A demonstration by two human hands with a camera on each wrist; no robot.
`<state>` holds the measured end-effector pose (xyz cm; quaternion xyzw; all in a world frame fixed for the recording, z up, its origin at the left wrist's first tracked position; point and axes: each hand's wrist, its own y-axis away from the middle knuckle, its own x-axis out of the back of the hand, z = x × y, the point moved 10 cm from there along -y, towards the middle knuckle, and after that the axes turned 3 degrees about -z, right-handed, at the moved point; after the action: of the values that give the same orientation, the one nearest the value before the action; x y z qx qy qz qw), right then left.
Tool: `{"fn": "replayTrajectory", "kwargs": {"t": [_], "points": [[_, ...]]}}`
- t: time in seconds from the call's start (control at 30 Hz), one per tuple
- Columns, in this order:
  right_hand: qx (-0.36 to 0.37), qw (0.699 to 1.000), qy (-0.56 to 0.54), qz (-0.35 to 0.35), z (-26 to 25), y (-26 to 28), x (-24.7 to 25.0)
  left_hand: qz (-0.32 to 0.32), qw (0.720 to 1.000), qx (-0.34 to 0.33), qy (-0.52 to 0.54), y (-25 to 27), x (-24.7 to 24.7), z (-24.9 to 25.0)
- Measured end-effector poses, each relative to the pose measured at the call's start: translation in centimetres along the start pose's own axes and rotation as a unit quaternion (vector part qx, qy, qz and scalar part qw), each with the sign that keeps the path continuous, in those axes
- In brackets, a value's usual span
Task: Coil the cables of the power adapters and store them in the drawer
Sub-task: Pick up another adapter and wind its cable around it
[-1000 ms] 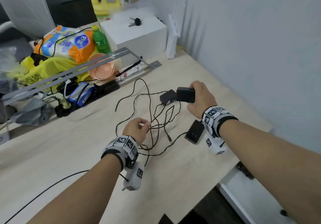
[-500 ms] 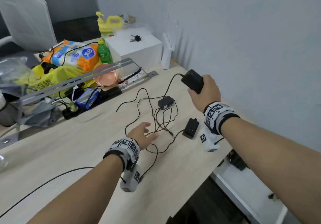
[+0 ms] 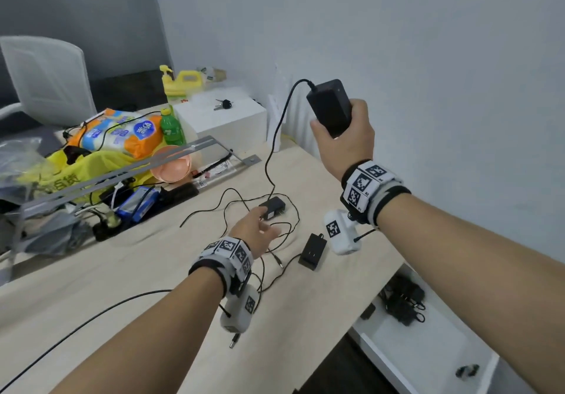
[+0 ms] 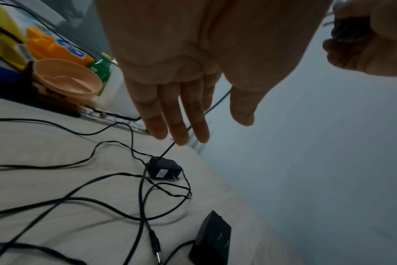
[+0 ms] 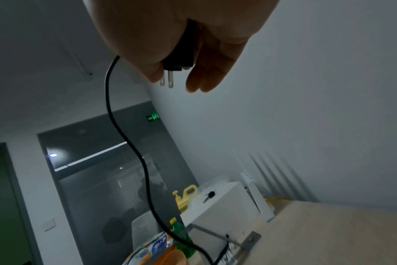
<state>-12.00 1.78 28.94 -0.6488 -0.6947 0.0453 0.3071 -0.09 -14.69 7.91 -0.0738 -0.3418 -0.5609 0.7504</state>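
Right hand grips raised adapter, fingers wrapped round; left hand spread, empty. We judge the brick rigid and light, its cable limp, tangle-prone: hold the brick.

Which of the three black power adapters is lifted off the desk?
The adapter gripped in the right hand, its cable hanging down. The other two adapters lie flat on the desk.

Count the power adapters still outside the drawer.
3: one adapter raised in the right hand, a small adapter among the cables, a flat adapter near the desk edge.
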Motion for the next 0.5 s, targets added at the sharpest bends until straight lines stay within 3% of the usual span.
{"fn": "replayTrajectory", "kwargs": {"t": [0.13, 0.37, 0.5], "points": [[0.023, 1.000, -0.016, 0.006, -1.6, -1.6, 2.0, 0.055, 0.998, 0.001, 0.023, 0.2, 0.2, 2.1], [0.022, 0.994, -0.075, 0.078, -4.4, -5.3, 6.6, 0.114, 0.992, -0.009, 0.057, -0.6, 3.8, 5.8], [0.054, 0.998, -0.021, 0.006, -5.1, -5.6, 5.6, 0.134, 0.985, -0.021, 0.103, -1.2, 4.3, 6.7]]}}
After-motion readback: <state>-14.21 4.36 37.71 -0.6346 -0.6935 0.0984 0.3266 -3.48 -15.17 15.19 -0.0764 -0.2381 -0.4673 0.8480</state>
